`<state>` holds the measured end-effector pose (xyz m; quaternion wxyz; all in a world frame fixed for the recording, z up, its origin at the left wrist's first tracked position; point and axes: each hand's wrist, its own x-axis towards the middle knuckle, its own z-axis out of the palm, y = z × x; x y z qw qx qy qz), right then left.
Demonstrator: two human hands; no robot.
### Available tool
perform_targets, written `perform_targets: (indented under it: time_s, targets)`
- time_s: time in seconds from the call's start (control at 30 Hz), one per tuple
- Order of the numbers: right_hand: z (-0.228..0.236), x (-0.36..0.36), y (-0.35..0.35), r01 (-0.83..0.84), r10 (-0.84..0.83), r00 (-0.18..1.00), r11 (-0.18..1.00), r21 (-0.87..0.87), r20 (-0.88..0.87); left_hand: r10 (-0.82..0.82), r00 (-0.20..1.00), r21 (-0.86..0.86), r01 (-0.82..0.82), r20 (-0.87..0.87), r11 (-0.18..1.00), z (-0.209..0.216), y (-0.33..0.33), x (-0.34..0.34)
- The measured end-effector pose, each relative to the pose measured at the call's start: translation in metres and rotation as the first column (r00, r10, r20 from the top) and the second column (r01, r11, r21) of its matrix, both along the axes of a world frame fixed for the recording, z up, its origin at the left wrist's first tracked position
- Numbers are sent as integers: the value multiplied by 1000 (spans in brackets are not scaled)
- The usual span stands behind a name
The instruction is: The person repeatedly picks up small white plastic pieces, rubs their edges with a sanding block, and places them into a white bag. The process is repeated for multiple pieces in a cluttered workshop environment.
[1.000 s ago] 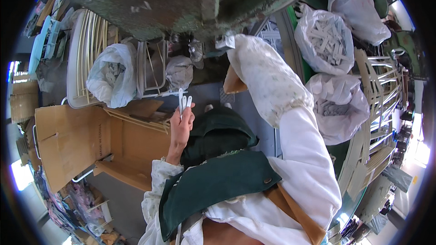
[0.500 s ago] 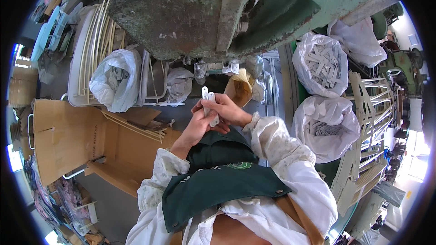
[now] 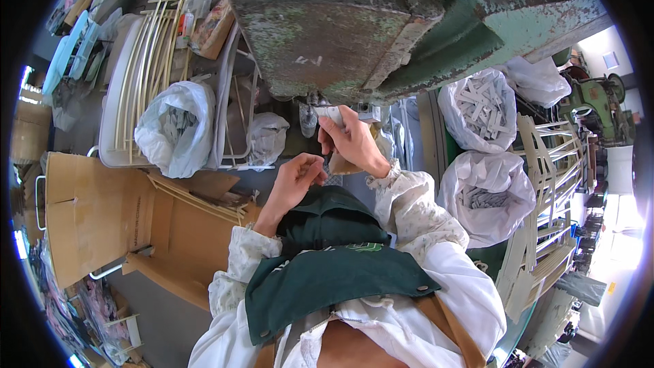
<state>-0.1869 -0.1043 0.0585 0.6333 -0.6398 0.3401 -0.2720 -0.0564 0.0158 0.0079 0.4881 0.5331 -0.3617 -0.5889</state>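
My right hand (image 3: 354, 143) is raised beneath the front of the green machine (image 3: 334, 48). Its fingers close on a flat white strip (image 3: 331, 115), part of which shows past the fingertips beside the machine's lower fittings. Lower and to the left, my left hand (image 3: 298, 178) hangs above my dark green apron (image 3: 334, 286). Its fingers are curled together, and whatever they may hold is hidden. The two hands are apart.
On the right stand two white sacks, one with pale strips (image 3: 480, 105), the other with grey strips (image 3: 487, 197). Another open sack (image 3: 176, 126) is at left, by metal rods (image 3: 139, 82). An open cardboard box (image 3: 95, 211) lies lower left. Pale frames (image 3: 545, 211) are stacked right.
My hands were together with two white strips between them. The right has moved up toward the machine with a strip; the left stays low. My view has shifted slightly.
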Motion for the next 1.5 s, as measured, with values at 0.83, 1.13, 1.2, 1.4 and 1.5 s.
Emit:
perform_targets:
  time_s: [0.83, 1.13, 1.2, 1.4, 1.5]
  targets:
    - [5, 19, -6, 76, -2, 955, 968, 237, -297, -85, -73, 17, -653, 994, 758, -222, -18, 460]
    - [-12, 7, -7, 41, 10, 992, 918, 395, -128, -13, -57, 1, -210, 998, 978, -198, 14, 454]
    - [-9, 1, -10, 42, 13, 993, 892, 450, -119, -38, -45, 28, -211, 998, 977, -188, 9, 430]
    - [-9, -10, -23, -127, 132, 991, 781, 611, 37, 90, -52, -98, -164, 995, 982, -190, 26, 444]
    - [-57, -28, -36, 78, 37, 978, 849, 523, -206, 188, -110, -207, -192, 976, 959, -190, 23, 451]
